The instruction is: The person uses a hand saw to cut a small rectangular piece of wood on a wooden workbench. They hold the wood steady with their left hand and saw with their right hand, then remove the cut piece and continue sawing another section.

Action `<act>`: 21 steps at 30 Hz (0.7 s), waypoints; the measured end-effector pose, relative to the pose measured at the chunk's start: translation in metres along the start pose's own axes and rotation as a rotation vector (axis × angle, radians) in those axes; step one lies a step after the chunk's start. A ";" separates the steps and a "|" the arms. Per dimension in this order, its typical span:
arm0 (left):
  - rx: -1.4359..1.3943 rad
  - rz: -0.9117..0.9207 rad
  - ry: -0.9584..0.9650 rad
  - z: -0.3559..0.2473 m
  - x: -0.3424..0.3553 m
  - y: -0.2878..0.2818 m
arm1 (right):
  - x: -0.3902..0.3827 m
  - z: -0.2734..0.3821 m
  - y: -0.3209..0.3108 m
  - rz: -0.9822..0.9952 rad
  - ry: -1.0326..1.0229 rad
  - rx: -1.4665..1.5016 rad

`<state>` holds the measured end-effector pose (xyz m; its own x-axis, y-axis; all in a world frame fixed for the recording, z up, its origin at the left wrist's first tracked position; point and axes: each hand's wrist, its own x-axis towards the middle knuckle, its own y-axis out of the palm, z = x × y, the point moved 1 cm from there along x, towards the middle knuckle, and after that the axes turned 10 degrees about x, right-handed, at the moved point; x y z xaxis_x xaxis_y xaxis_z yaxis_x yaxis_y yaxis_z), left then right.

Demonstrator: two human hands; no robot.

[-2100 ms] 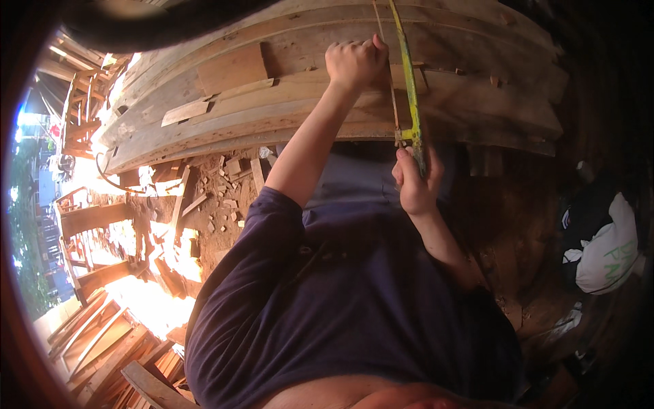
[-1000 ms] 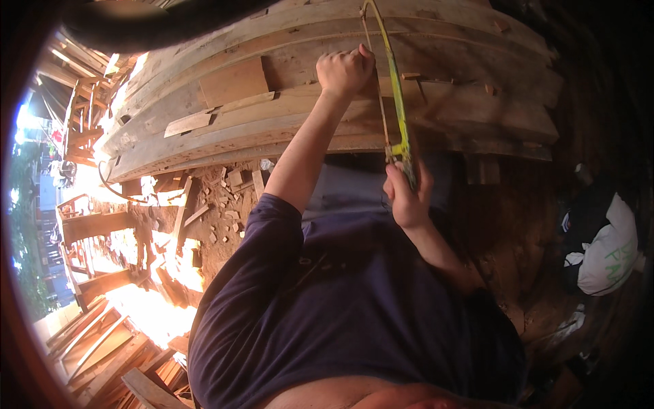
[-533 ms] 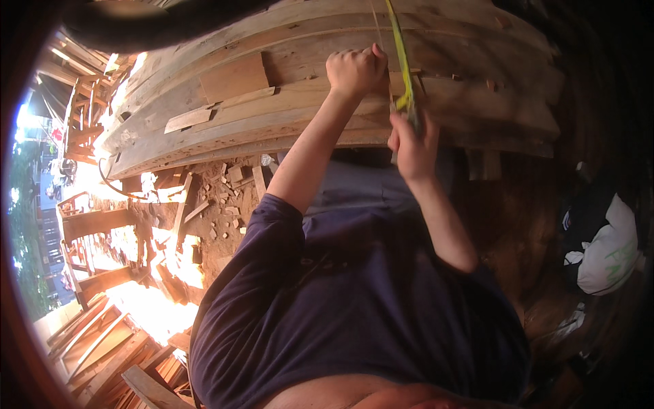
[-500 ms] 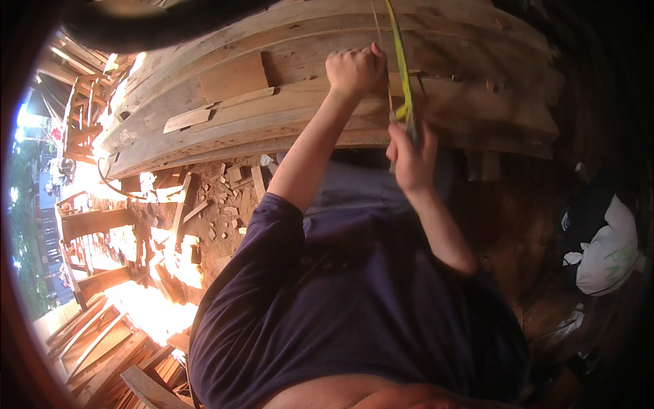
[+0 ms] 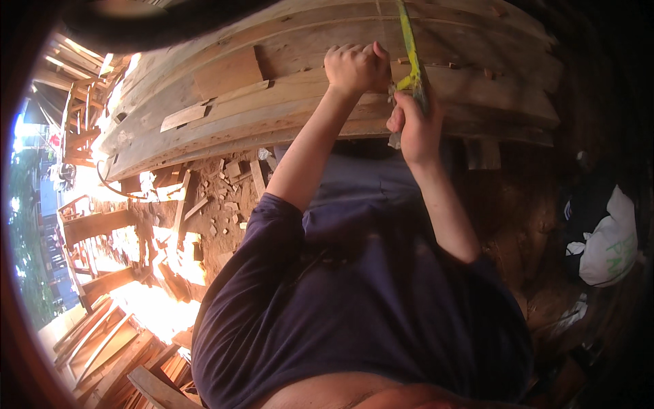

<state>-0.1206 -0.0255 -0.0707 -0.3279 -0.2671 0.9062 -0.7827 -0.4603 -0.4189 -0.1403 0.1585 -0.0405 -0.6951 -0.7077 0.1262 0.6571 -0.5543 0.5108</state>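
My right hand [image 5: 417, 129] is wrapped round the near end of what looks like a bow saw, with a long, narrow yellow-green frame [image 5: 408, 42] that runs away from me past the upper edge of the view. A faint thin line beside the frame is blurred. Just left of the saw, my left hand [image 5: 353, 68] is closed in a fist over the wooden planks [image 5: 306, 92], its thumb side toward the frame. Whatever its fingers hold, if anything, is hidden. The planks lie stacked across in front of me, broad and weathered.
A flat wood piece [image 5: 228, 73] and a thin offcut [image 5: 184, 117] lie on the planks. Wood scraps [image 5: 231, 191] litter the earth floor at left. Boards [image 5: 116, 354] are piled at lower left. A white bag [image 5: 610, 245] sits at far right. A dark curved shape [image 5: 163, 27] crosses the top.
My right hand and the saw have moved away from me and slightly right. The left fist has stayed nearly in place.
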 end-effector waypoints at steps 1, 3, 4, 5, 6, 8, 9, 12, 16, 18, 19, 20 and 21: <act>0.027 0.001 -0.001 0.002 0.000 0.002 | -0.009 -0.003 0.002 -0.051 0.075 -0.016; 0.079 0.008 0.011 0.007 0.001 0.005 | -0.040 -0.002 0.006 -0.084 0.100 -0.005; 0.073 0.026 0.001 0.008 0.001 0.006 | -0.052 0.001 0.006 -0.061 0.095 -0.055; 0.061 0.030 0.007 0.008 0.000 0.007 | -0.064 0.005 0.004 -0.037 0.081 -0.104; 0.050 0.037 0.011 0.008 -0.001 0.007 | -0.069 0.008 0.002 -0.016 0.072 -0.149; 0.052 0.017 0.000 0.004 -0.005 0.003 | -0.064 0.014 -0.004 -0.011 0.071 -0.155; 0.060 0.010 -0.009 0.001 -0.007 0.002 | -0.052 0.015 -0.005 -0.014 0.061 -0.149; 0.009 -0.082 0.026 -0.002 -0.009 -0.001 | -0.010 0.014 0.000 -0.030 0.060 -0.069; 0.069 0.046 -0.010 0.008 -0.003 0.007 | -0.006 0.012 0.017 -0.062 0.077 -0.062; 0.123 0.087 -0.011 0.012 0.000 0.012 | -0.037 0.012 0.019 -0.085 0.095 -0.111; 0.122 0.050 -0.010 0.013 0.000 0.012 | -0.052 0.013 0.015 -0.088 0.090 -0.080; 0.117 0.025 -0.005 0.012 0.000 0.011 | -0.066 0.013 0.010 -0.088 0.094 -0.058; 0.112 0.004 0.003 0.011 -0.001 0.010 | -0.074 0.011 0.005 -0.093 0.099 -0.032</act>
<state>-0.1222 -0.0390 -0.0766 -0.3326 -0.2666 0.9046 -0.7176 -0.5508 -0.4262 -0.0891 0.2132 -0.0380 -0.7223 -0.6916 -0.0052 0.6017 -0.6320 0.4884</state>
